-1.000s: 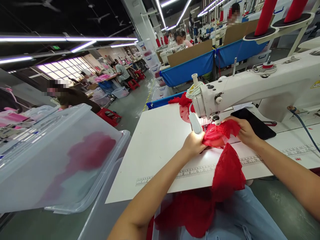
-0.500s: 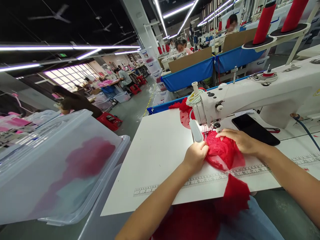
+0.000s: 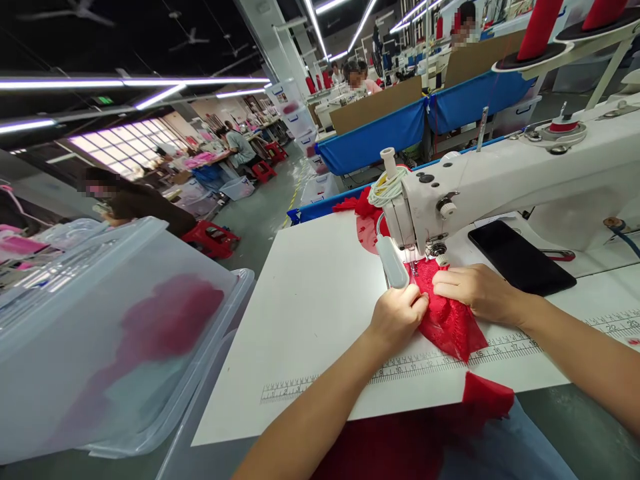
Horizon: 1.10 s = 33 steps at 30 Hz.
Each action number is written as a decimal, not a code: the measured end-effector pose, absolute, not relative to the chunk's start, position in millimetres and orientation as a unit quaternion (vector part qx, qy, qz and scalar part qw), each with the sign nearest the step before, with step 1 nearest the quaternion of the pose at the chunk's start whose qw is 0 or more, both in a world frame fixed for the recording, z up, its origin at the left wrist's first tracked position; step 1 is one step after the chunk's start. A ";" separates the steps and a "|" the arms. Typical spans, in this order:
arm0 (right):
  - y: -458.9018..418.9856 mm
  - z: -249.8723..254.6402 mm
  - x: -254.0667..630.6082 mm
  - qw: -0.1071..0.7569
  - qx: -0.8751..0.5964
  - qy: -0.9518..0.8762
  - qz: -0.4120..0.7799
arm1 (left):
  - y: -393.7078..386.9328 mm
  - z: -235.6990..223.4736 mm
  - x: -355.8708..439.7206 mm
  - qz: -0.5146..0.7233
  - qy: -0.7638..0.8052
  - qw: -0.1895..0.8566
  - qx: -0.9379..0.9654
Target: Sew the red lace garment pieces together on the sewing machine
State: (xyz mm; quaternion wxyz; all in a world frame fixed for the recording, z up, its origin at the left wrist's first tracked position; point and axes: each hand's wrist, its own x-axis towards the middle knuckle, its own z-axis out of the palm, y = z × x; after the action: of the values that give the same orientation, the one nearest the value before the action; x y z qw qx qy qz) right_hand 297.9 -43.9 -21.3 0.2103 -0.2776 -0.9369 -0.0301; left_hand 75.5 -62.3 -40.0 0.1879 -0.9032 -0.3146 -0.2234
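A piece of red lace fabric (image 3: 453,327) lies on the white sewing table (image 3: 300,300), its upper end under the needle area of the white sewing machine (image 3: 500,167). My left hand (image 3: 400,313) pinches the fabric's left edge, just below the grey-white lever-like piece (image 3: 393,263) by the needle. On the fabric's right side my right hand (image 3: 467,290) grips it with curled fingers. The fabric narrows to a point over the printed ruler (image 3: 410,367). More red fabric (image 3: 487,397) hangs at the table's front edge and over my lap.
A black phone (image 3: 520,257) lies right of my right hand. More red fabric (image 3: 367,223) is bunched behind the machine head. Clear plastic bins (image 3: 125,347) stand at left. Red thread cones (image 3: 543,30) stand upper right. Other people work at tables further back.
The bunched lace is now flatter and drawn out into a point toward the table's front. My right hand has curled closer over it. The whole view has shifted slightly.
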 end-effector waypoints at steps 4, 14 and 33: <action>-45.3 -23.1 296.9 0.195 -0.293 -0.935 -0.045 | -68.3 -35.0 76.6 -0.221 -0.317 0.205 -0.899; -44.5 -25.1 298.9 0.221 -0.271 -0.937 -0.006 | -75.2 -32.7 64.9 -0.196 -0.316 0.175 -0.912; -47.2 -46.4 296.8 0.219 -0.344 -0.912 -0.046 | -75.7 -27.3 58.3 -0.132 -0.312 0.195 -0.920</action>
State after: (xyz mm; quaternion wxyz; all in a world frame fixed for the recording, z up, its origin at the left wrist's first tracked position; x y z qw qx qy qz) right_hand 296.8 -47.2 -46.4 0.2195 -0.3445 -0.9116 -0.0460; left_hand 58.3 -75.7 -27.3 0.1945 -0.9204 -0.3124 -0.1319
